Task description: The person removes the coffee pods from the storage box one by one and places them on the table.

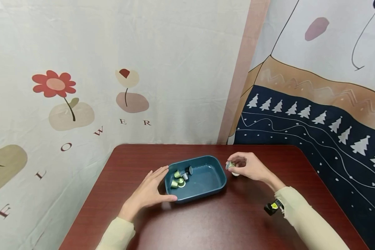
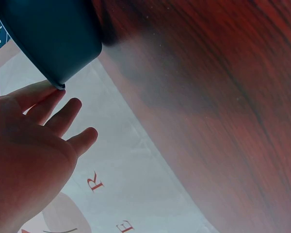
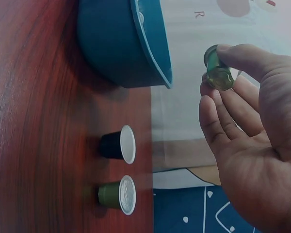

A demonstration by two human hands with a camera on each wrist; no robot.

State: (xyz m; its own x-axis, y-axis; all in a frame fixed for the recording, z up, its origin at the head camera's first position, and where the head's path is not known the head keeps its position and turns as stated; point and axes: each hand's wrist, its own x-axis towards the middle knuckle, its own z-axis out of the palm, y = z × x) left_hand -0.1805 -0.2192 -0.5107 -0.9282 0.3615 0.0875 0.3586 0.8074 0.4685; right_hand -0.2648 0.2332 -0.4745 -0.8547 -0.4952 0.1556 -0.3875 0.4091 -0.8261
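Note:
A green coffee capsule point(image 3: 218, 70) with a silvery lid is pinched between the thumb and fingers of my right hand point(image 1: 250, 166), just right of a teal tray point(image 1: 204, 178). Inside the tray's left side lie several capsules point(image 1: 181, 182), green and dark ones. My left hand point(image 1: 147, 192) rests against the tray's left end, its fingers extended to the rim and the thumb at the front corner. Below the right hand, in the right wrist view, a black capsule point(image 3: 111, 145) and an olive-green capsule point(image 3: 109, 195) stand on the table, lids up.
The dark red wooden table point(image 1: 193, 225) reaches back to a pale printed curtain point(image 1: 181, 69). To the right hangs a navy cloth with white trees point(image 1: 300, 139). A small black device point(image 1: 271, 207) is strapped to the right wrist.

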